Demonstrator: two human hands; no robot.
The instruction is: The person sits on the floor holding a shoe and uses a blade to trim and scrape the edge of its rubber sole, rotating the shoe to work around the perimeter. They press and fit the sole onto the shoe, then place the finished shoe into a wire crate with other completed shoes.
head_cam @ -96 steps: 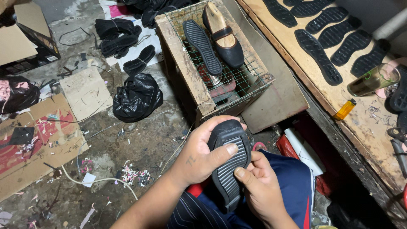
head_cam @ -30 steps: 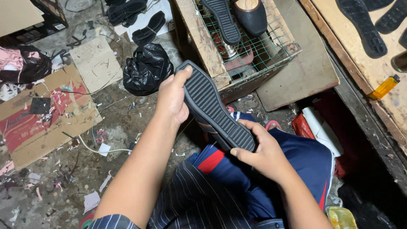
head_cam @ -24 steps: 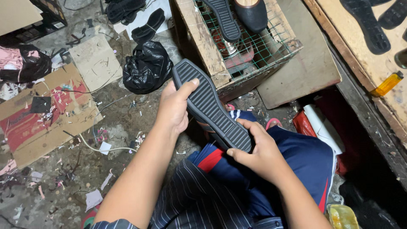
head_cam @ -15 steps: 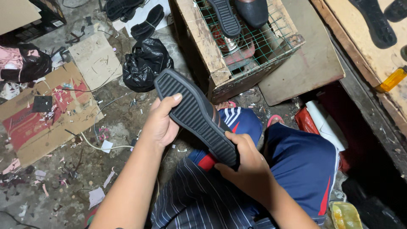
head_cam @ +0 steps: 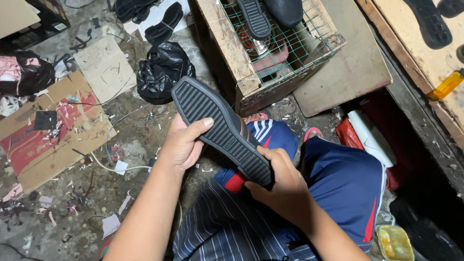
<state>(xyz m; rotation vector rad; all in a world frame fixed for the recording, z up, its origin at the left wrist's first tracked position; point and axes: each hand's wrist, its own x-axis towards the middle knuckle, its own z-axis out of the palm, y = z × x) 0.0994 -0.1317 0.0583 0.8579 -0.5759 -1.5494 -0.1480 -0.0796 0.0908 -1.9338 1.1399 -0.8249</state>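
Both hands held the black ribbed shoe sole (head_cam: 220, 130) above the lap: left hand (head_cam: 183, 145) gripped its middle, right hand (head_cam: 282, 186) its lower end.

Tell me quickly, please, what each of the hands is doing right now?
Left hand: closed on the black ribbed shoe sole, thumb across its tread.
Right hand: closed on the same sole's lower end.

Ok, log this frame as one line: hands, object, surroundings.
left hand: grips shoe sole | right hand: grips its other end | shoe sole: tread up, over lap | wire-topped wooden crate: ahead
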